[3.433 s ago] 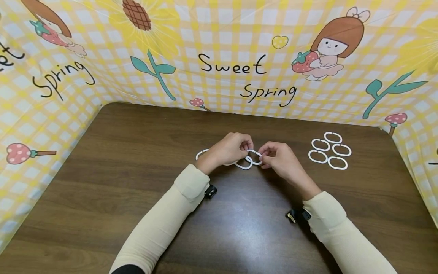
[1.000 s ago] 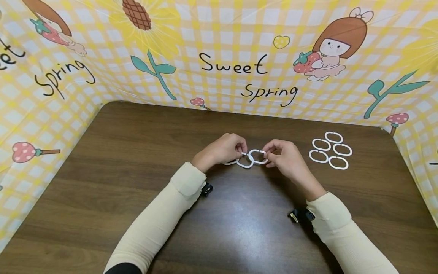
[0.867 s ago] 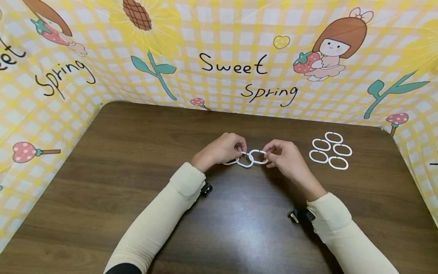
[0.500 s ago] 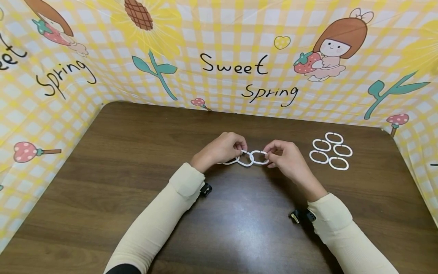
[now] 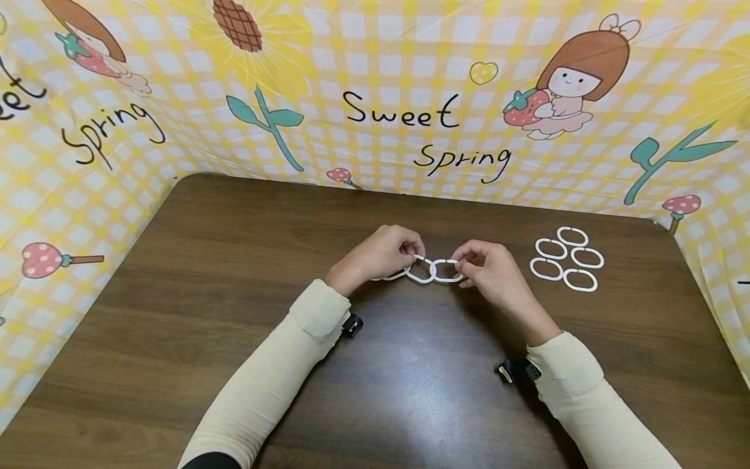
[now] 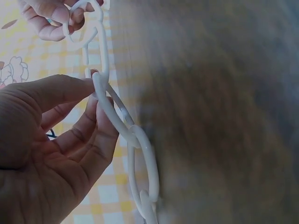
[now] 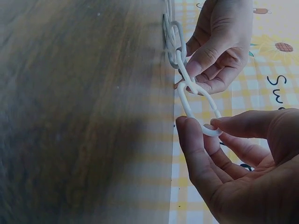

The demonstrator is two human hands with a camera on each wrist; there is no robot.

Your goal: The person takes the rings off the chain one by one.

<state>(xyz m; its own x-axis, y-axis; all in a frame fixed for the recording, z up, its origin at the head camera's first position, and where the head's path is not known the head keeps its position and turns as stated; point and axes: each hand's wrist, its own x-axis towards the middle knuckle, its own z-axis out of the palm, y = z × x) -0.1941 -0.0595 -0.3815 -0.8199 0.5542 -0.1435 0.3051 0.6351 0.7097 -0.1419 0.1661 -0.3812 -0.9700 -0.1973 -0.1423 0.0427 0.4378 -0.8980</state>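
Several white oval plastic links, each with a small gap in one side, are joined into a chain. My left hand [image 5: 387,253] pinches one chain link [image 5: 420,281] at its left end between thumb and fingers. At the chain's right end, my right hand [image 5: 486,267] pinches the last link [image 5: 447,280] by its right end. Between the hands these two links pass through each other. In the left wrist view, more joined links [image 6: 153,161] trail down past the left fingers. From the head, the left hand and forearm hide most of that trailing part.
Several loose white links [image 5: 580,280] lie in a cluster on the brown wooden table [image 5: 205,312], right of the right hand. Yellow checked cloth [image 5: 398,58] rises behind the table and along both sides.
Since the oldest frame my hands have drawn apart, and the end link has swung from slanted to nearly level. In the last second the link at my left hand has shifted slightly up and right.
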